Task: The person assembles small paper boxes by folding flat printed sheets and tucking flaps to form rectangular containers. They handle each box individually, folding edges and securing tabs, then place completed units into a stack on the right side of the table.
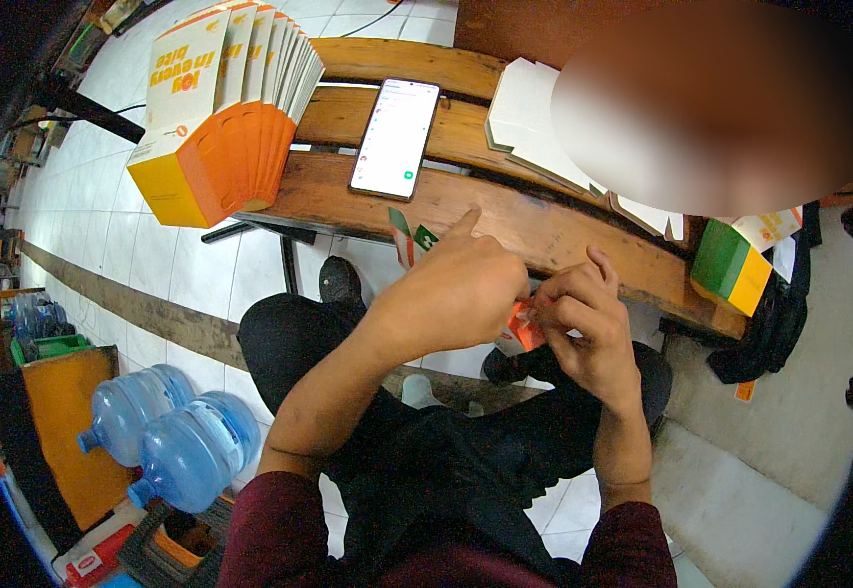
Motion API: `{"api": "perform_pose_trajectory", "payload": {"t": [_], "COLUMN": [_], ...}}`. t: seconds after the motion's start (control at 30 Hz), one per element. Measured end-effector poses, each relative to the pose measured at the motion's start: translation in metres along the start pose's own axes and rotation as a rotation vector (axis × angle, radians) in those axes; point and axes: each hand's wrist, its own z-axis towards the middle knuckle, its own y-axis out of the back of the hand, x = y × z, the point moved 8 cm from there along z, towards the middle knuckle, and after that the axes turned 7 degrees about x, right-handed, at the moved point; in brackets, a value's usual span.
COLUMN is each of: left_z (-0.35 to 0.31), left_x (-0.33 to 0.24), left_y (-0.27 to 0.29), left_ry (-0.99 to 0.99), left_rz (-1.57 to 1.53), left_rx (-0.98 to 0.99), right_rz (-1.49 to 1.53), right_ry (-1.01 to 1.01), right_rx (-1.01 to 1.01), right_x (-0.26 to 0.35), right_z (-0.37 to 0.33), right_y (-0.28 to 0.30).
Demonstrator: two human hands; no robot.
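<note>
Above my lap, both hands are at a small printed carton [523, 330] with orange, green and white faces. My left hand [456, 289] covers most of it; its index finger stretches out toward the bench while the other fingers curl round the carton. A green and orange-striped flap [404, 238] of it sticks out past the left knuckles. At the orange end, my right hand [588, 328] pinches the edge with thumb and bent fingers. How far the carton is folded is hidden by my hands.
On the slatted wooden bench [505, 216] lie a lit phone [395, 137], a fanned stack of orange-white cartons [240, 118] and flat white cartons [534, 122]. A green-yellow carton [732, 265] is at the right end. Blue water bottles [196, 451] lie at lower left. Another person is opposite, blurred.
</note>
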Motion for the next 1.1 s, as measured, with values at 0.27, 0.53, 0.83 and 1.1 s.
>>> {"api": "perform_pose_trajectory", "payload": {"t": [0.27, 0.53, 0.83, 1.1], "left_z": [-0.002, -0.015, -0.011, -0.012], "left_x": [-0.01, -0.033, -0.038, -0.025], "left_y": [0.005, 0.015, 0.017, 0.02], "left_ry": [-0.031, -0.134, -0.117, -0.035], "left_rz": [0.025, 0.099, 0.116, -0.169], "left_rx": [-0.119, -0.272, -0.267, -0.055], "right_rz": [0.039, 0.123, 0.09, 0.965], "right_ry": [-0.11, -0.053, -0.103, -0.453], "right_rx": [-0.004, 0.002, -0.007, 0.144], "right_x": [-0.006, -0.005, -0.003, -0.035], "right_z": [-0.002, -0.005, -0.005, -0.021], "right_y": [0.005, 0.018, 0.012, -0.02]}}
